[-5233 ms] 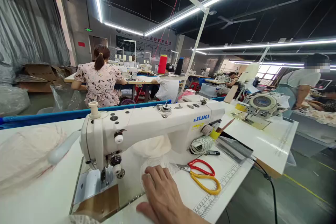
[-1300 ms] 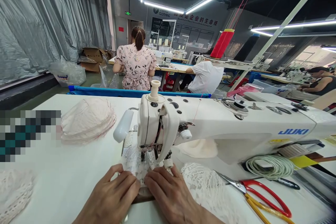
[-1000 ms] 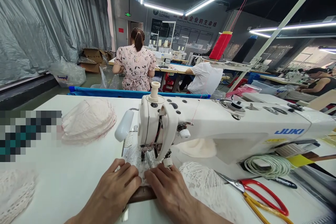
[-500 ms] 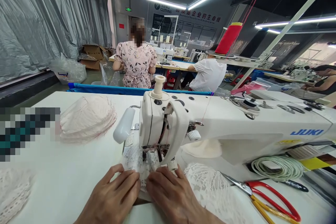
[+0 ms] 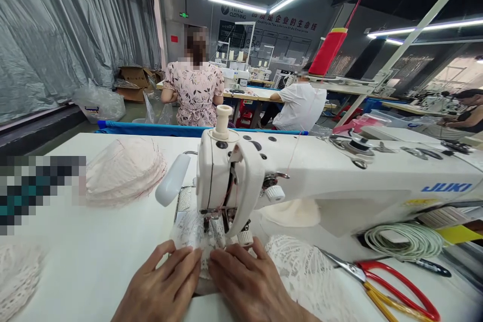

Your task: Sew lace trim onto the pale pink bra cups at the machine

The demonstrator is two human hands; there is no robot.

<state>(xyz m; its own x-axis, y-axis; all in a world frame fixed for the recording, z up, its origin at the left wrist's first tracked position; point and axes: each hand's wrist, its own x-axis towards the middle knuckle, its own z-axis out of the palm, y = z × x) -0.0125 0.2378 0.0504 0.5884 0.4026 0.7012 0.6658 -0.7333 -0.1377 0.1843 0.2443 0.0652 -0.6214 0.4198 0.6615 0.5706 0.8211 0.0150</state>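
A white JUKI sewing machine (image 5: 320, 181) stands across the white table (image 5: 94, 256). A small piece of white lace (image 5: 190, 231) lies under its presser foot (image 5: 215, 219). My left hand (image 5: 162, 289) and my right hand (image 5: 249, 284) lie flat on the lace just in front of the needle, fingertips almost touching, pressing it down. More white lace (image 5: 302, 274) lies right of my right hand.
A stack of pale pink cups (image 5: 123, 171) sits at the left, more lace (image 5: 17, 274) at the near left edge. Red and yellow scissors (image 5: 392, 294), a cord coil (image 5: 403, 241) and a red thread cone (image 5: 327, 53) are at the right. Other people sit at tables behind.
Five seconds ago only my right hand rested on lace by the scissors; now both hands hold lace under the presser foot. Over the last second they have scarcely shifted.
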